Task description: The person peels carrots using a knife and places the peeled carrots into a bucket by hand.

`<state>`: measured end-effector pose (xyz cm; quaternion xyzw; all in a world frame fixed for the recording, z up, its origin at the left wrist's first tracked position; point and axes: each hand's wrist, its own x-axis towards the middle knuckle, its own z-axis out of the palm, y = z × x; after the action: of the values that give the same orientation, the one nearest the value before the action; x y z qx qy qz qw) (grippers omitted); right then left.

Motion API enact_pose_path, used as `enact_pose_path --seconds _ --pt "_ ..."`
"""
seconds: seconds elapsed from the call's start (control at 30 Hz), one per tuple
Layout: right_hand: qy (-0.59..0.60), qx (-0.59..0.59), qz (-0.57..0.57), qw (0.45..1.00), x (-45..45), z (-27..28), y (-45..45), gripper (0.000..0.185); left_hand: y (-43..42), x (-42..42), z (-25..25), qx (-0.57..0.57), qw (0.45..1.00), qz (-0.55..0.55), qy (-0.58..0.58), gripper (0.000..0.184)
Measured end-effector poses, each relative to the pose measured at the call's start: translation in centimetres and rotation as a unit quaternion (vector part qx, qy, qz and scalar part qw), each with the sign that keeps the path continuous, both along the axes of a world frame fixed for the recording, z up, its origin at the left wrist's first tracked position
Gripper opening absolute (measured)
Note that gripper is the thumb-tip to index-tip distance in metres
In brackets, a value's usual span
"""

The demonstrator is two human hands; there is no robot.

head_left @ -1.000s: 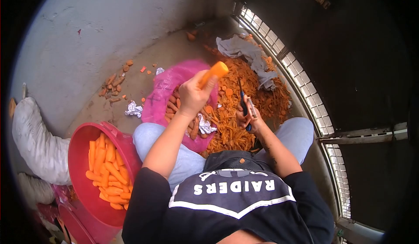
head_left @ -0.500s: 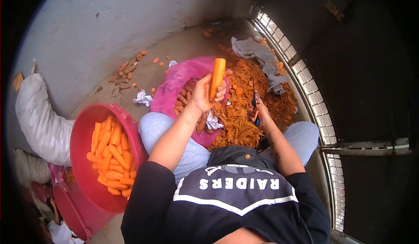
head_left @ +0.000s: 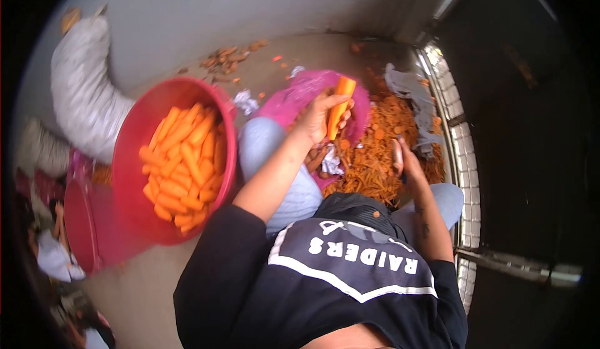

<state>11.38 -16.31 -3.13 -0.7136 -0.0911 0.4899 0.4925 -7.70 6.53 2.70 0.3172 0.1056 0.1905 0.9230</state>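
Note:
My left hand [head_left: 324,116] is closed around a peeled carrot [head_left: 341,106], which it holds up at a tilt over the pink mesh sack [head_left: 294,96]. Unpeeled carrots [head_left: 314,160] show in the sack's mouth. To the right, my right hand [head_left: 407,164] is closed on a slim hand tool [head_left: 402,139] with a dark and blue handle. Motion blur keeps its exact kind unclear. Beneath that hand spreads a heap of carrot peelings [head_left: 369,177] with some cut carrot ends in it. The two hands are apart.
A red tub [head_left: 232,143] with many peeled carrots [head_left: 178,161] stands left of my knee. Behind it are a white sack [head_left: 84,86] and another red tub [head_left: 78,224]. Other people [head_left: 56,249] are at lower left. Carrot pieces lie by the wall; a dark door stands right.
The view has swung left, so the tub and sacks appear farther right and higher. My left hand still grips the carrot, now tilted more to the right. The right hand still grips the tool.

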Motion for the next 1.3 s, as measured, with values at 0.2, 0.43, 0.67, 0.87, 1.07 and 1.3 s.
enact_pose_path --seconds 0.2,0.43,0.67,0.87,1.07,1.3 --pt "-0.032 -0.040 0.030 0.998 0.4 -1.6 -1.1 0.050 -1.0 -9.1 3.1 0.257 0.919 0.265 0.140 0.044" --pt "-0.055 -0.032 0.063 0.996 -1.1 -2.4 0.0 0.049 -1.2 -20.7 4.0 0.531 0.571 0.436 0.448 0.040" --pt "-0.085 -0.044 0.099 0.990 -1.5 -1.3 -0.8 0.048 2.7 -31.7 5.7 0.543 0.220 0.566 0.579 0.045" --pt "-0.130 -0.039 0.101 0.986 0.0 -3.6 -2.2 0.050 2.2 -30.3 8.3 0.500 0.338 0.543 0.584 0.036" --pt "-0.169 -0.071 0.085 0.979 -0.6 -2.4 -2.7 0.061 2.6 -25.3 5.8 0.541 0.409 0.461 0.573 0.034" --pt "-0.114 -0.071 0.070 0.988 1.0 -3.8 -3.6 0.054 1.9 -15.2 3.9 0.638 0.517 0.365 0.438 0.030"
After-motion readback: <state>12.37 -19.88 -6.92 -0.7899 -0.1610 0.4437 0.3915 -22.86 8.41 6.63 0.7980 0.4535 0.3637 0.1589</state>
